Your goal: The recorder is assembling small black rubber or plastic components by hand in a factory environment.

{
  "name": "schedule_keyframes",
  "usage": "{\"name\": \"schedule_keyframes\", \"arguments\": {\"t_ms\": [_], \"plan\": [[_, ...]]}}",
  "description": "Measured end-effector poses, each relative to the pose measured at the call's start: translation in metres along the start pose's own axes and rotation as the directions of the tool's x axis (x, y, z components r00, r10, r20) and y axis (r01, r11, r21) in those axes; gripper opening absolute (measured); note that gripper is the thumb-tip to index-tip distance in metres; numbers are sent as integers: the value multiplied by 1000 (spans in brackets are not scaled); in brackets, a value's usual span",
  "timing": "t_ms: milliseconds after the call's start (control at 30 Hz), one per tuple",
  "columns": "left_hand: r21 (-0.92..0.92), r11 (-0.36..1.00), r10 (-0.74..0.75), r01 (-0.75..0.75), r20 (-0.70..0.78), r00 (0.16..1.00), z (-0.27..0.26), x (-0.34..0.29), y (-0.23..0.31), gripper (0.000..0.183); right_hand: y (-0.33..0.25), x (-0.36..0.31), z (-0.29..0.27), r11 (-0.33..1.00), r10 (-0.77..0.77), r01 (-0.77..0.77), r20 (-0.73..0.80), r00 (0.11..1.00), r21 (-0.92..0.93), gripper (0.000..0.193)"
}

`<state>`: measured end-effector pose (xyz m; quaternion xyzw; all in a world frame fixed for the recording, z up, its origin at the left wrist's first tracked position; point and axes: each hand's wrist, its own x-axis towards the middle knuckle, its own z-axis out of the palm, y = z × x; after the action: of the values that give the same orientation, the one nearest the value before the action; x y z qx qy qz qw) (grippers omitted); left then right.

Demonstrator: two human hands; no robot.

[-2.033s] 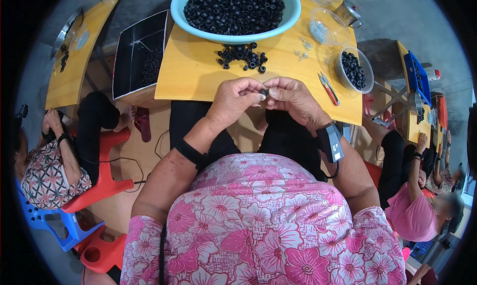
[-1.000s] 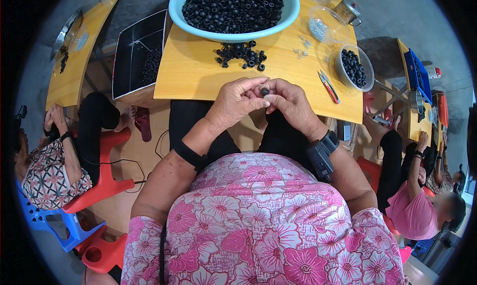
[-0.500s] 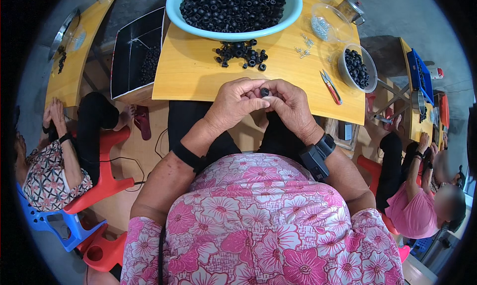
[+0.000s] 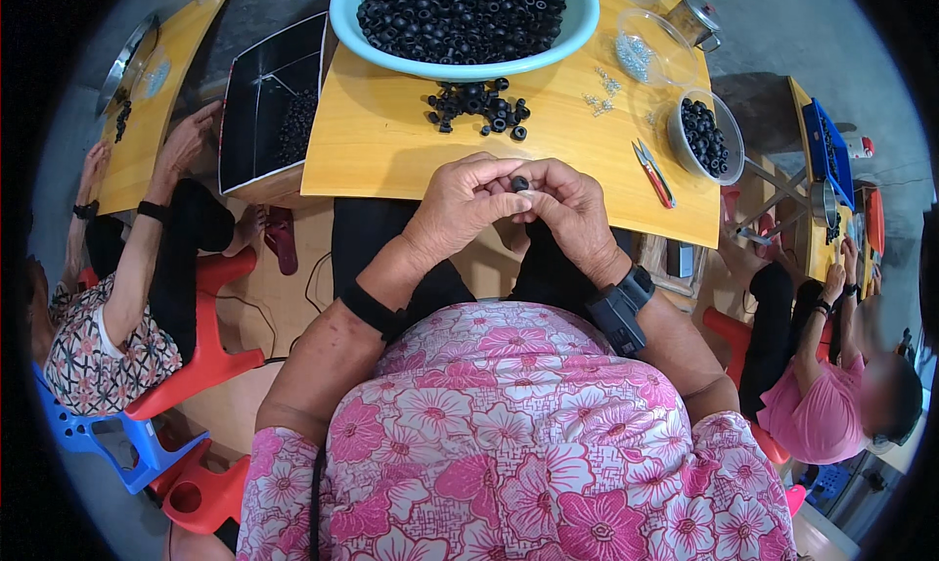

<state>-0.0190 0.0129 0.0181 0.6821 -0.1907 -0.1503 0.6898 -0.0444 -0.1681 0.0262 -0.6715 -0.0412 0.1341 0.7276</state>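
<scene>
Above the near edge of the yellow table [image 4: 377,140], my left hand [image 4: 452,209] and my right hand [image 4: 575,214] meet fingertip to fingertip. Between them they pinch a small round black piece [image 4: 519,183]; both hands are closed on it. The fingers cover part of the piece. Just beyond my hands lies a loose heap of similar black pieces [image 4: 476,91], some with a hole. Behind the heap stands a light blue basin [image 4: 465,72] full of such pieces. Red-handled thread snips [image 4: 652,175] lie to the right of my right hand.
On the right are a clear bowl [image 4: 732,135] of black pieces, a clear tray [image 4: 675,57] with small clear bits, and a metal cup [image 4: 693,15]. A black-lined box [image 4: 256,91] stands left of the table. Co-workers sit at both sides, a hand [image 4: 186,135] reaching near the box.
My hands stay almost still; the black piece has turned slightly between my fingers. The left co-worker's arms have stretched forward, one hand toward the box. The right co-worker's hands have moved a little.
</scene>
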Motion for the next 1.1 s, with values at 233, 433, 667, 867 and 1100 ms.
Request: {"name": "schedule_keyframes", "arguments": {"t_ms": [233,433,667,867,1100], "plan": [[69,998,-3,5,-27,1000,6,6,-3,35,2,1,-3,998,-11,13,-25,1000,69,15],[-31,997,-69,69,0,998,2,0,-4,50,-28,0,-28,857,-367,202,-289,884,-473,20],[18,997,-80,80,3,997,3,3,-6,43,-62,-14,-147,610,-573,-16,-455,681,-792,19],[83,996,-10,12,-22,1000,5,4,-4,9,-65,-18,-147,344,-594,-184,-366,717,-921,24],[144,990,3,-4,8,1000,1,1,-2,3,-36,21,-46,543,-457,231,-54,888,-807,23]]}}
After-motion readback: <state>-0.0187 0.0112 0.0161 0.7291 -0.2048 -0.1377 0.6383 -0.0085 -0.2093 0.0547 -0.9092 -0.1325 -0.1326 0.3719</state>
